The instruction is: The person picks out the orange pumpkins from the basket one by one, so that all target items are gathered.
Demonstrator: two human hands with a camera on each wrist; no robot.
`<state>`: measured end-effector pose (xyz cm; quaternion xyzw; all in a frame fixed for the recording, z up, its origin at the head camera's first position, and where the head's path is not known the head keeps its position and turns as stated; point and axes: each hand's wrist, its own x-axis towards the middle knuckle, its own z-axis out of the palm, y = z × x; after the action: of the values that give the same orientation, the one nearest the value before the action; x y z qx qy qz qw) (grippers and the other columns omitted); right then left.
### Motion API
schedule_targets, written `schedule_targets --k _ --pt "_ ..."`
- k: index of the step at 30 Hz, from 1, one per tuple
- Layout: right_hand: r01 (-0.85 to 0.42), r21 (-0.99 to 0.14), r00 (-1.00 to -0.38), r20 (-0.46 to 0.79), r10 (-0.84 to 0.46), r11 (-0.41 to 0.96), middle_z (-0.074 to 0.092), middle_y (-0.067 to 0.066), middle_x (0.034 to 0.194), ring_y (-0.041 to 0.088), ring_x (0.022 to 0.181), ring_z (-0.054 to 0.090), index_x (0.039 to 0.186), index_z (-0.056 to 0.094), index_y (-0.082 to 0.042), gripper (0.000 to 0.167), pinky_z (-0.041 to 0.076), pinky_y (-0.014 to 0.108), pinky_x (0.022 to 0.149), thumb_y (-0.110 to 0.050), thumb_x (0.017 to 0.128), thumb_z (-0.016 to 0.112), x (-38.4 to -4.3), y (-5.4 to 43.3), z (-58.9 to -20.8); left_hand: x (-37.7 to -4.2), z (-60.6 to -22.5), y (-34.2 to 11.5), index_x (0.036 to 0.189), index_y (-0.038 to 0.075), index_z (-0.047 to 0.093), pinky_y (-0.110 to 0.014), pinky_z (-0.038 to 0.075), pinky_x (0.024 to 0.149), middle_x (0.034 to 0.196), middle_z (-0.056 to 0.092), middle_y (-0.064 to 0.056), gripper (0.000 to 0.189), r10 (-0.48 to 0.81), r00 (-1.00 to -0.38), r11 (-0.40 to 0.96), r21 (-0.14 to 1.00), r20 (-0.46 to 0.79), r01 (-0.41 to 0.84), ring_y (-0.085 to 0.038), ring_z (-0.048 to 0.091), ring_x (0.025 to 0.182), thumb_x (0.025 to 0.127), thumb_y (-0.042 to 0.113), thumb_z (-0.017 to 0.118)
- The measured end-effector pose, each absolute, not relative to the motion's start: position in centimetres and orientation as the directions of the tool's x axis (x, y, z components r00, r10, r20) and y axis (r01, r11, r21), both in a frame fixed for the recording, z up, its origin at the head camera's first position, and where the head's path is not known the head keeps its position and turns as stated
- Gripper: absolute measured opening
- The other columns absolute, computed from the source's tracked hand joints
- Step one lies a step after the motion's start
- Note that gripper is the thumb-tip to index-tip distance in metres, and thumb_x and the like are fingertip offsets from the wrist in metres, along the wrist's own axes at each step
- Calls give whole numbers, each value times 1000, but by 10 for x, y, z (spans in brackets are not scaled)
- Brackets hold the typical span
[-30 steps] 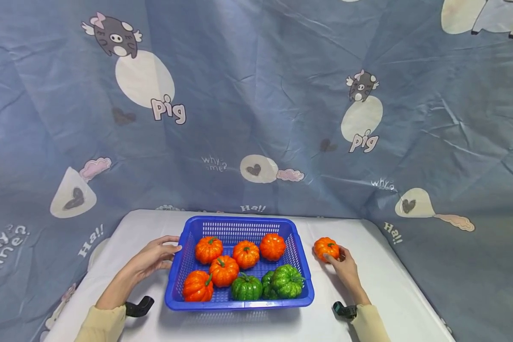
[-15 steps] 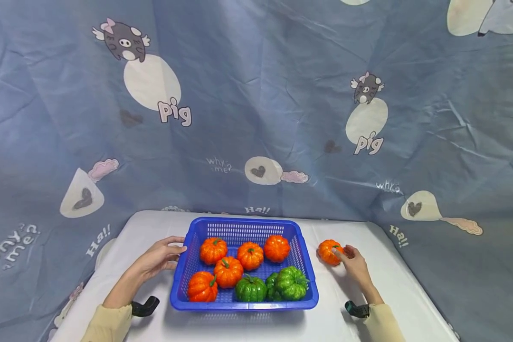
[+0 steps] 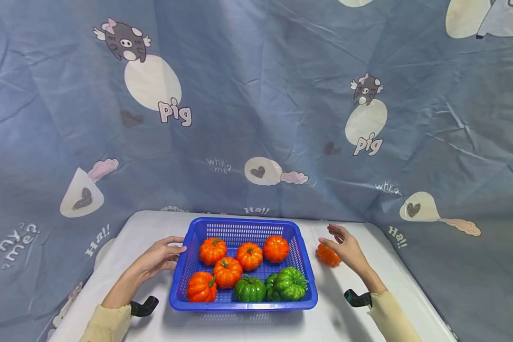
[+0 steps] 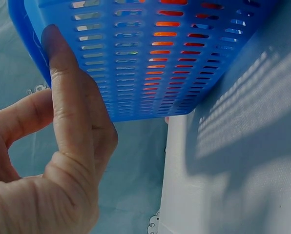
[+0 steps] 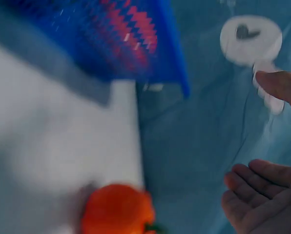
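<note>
A blue plastic basket [image 3: 243,306] holds several orange pumpkins [image 3: 228,272] and green pumpkins [image 3: 250,289]. At its left side my left hand [image 3: 158,259] touches the rim with loosely bent fingers; in the left wrist view, a fingertip [image 4: 51,39] lies against the outer wall. To the right of the basket, one orange pumpkin [image 3: 328,256] sits on the white table, partly hidden by my right hand [image 3: 346,247]. That hand is raised above it with spread thumb and fingers, holding nothing. In the right wrist view the loose pumpkin [image 5: 117,210] is apart from the fingers.
The white-covered table [image 3: 149,327] meets a blue patterned curtain [image 3: 222,118] at the back and sides. Black wrist devices [image 3: 144,306] sit on both forearms. The basket casts a shadow on the table.
My right hand has let go of the loose orange pumpkin and risen above it. The pumpkin stays on the table. My left hand keeps its place at the basket; the head view has shifted slightly.
</note>
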<state>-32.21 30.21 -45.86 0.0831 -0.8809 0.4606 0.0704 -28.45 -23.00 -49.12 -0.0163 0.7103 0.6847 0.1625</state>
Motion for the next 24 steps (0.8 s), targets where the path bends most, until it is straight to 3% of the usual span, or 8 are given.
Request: schedule_targets --k 7,13,18,24 --pt "-306 -811 -942 181 -283 499 55 21 133 39 127 50 133 50 1 64 37 49 109 -24 81 78 -325 267 -436 -284 -491 -231 139 -4 32 -38 59 76 98 64 -7 59 194 -947 60 966 -257 -250 -19 63 84 94 21 60" --pt "-348 -811 -855 70 -513 470 53 21 136 39 129 49 135 49 0 61 37 52 109 -19 83 76 -328 240 -426 -284 -493 -230 138 -4 35 -38 59 76 97 64 -6 56 193 -946 60 966 -259 -252 -19 63 83 94 20 60" --pt "-348 -783 -802 -38 -597 516 54 13 137 32 129 51 135 52 -11 58 38 53 108 -26 84 76 -334 216 -418 -284 -492 -229 138 -4 35 -38 59 76 97 64 -7 55 192 -946 61 965 -262 -255 -19 63 84 94 20 59" --pt "-372 -730 -762 -112 -638 573 52 18 137 35 128 49 135 50 -5 60 38 53 109 -23 84 75 -341 194 -415 -284 -491 -230 138 -5 34 -38 59 77 98 64 -7 57 211 -945 49 968 -251 -246 -19 63 84 94 20 59"
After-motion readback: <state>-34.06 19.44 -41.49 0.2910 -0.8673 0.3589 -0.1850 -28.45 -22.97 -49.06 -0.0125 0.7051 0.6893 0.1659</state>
